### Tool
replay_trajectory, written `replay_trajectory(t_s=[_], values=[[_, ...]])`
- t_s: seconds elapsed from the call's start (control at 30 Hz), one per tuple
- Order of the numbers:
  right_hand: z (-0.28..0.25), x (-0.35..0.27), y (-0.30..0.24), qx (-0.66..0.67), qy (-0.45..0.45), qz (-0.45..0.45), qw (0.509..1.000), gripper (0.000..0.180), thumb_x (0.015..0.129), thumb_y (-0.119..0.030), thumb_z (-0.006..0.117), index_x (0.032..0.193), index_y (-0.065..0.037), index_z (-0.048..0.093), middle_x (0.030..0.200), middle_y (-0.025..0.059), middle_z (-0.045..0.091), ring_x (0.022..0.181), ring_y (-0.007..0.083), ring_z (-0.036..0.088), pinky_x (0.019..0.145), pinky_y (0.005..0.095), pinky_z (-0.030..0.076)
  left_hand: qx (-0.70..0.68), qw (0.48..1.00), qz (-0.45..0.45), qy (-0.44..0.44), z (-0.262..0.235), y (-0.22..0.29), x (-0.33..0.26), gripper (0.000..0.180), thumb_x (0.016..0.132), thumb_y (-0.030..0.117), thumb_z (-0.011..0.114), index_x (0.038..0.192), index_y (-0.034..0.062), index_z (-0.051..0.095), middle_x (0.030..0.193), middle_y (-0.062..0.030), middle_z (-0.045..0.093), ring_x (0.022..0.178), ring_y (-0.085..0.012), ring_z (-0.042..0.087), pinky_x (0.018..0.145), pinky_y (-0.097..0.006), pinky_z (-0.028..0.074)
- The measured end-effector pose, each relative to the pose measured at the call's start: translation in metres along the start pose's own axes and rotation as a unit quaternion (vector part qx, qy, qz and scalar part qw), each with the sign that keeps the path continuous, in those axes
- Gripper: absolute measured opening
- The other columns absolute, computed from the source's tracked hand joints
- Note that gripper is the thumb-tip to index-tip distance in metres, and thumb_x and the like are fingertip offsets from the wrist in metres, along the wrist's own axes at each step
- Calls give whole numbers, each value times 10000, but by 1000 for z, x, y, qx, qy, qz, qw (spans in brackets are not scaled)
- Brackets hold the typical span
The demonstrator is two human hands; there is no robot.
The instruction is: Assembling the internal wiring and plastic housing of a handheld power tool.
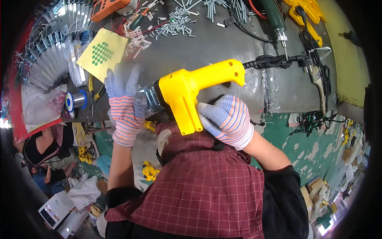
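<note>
A yellow hand-held power tool (179, 89) with a pistol-like handle lies across the front of the bench, its exact kind unclear. Its metal end (152, 96), wrapped in clear plastic film, points left, and a black cord leaves the handle on the right. My right hand (227, 119), in a striped knit glove, is closed on the lower edge of the yellow housing; some fingertips are hidden. Beside the wrapped end, my left hand (125, 101) in a matching glove has its fingers stretched out and slightly blurred. Its thumb side is against the film.
Fanned metal strips (47, 59), a yellow sheet with green dots (102, 55), a solder spool (76, 100) and pliers (94, 95) lie left. Loose screws (177, 22) are scattered behind. A green electric screwdriver (276, 20), coiled cord (272, 61) and brush (317, 75) are right.
</note>
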State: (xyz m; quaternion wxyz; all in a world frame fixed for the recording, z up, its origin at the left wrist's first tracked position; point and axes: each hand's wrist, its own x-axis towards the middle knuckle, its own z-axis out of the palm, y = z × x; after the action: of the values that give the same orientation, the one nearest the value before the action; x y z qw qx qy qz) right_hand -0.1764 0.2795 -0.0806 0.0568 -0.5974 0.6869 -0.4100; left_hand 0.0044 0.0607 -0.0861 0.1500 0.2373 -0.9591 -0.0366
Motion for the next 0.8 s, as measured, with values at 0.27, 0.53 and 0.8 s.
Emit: replay_trajectory(t_s=[0.27, 0.53, 0.8], values=[[-46, -32, -7, 182, -35, -32, 982, 323, 718, 3, 685, 1036, -41, 711, 607, 46, 512, 506, 218, 512, 514, 319, 410, -378, 894, -97, 222, -11, 30, 22, 417, 940, 116, 504, 1343, 9, 491, 1386, -169, 470, 1278, -281, 454, 1089, -407, 346], [-98, -62, 98, 245, 571, 187, 761, 187, 919, -97, 624, 1063, 14, 666, 700, 8, 590, 606, 59, 513, 543, 206, 380, -123, 967, 174, -143, 27, 243, 137, 554, 846, 400, 651, 1234, 22, 533, 1166, -220, 611, 1102, -361, 584, 927, -452, 476], [-127, -54, 109, 438, 605, 286, 601, 169, 887, -118, 635, 1013, -13, 675, 647, -7, 509, 562, 93, 490, 572, 240, 438, -328, 866, 198, -322, 13, 261, 178, 379, 899, 396, 605, 894, 20, 649, 843, -120, 684, 747, -265, 640, 707, -384, 510]])
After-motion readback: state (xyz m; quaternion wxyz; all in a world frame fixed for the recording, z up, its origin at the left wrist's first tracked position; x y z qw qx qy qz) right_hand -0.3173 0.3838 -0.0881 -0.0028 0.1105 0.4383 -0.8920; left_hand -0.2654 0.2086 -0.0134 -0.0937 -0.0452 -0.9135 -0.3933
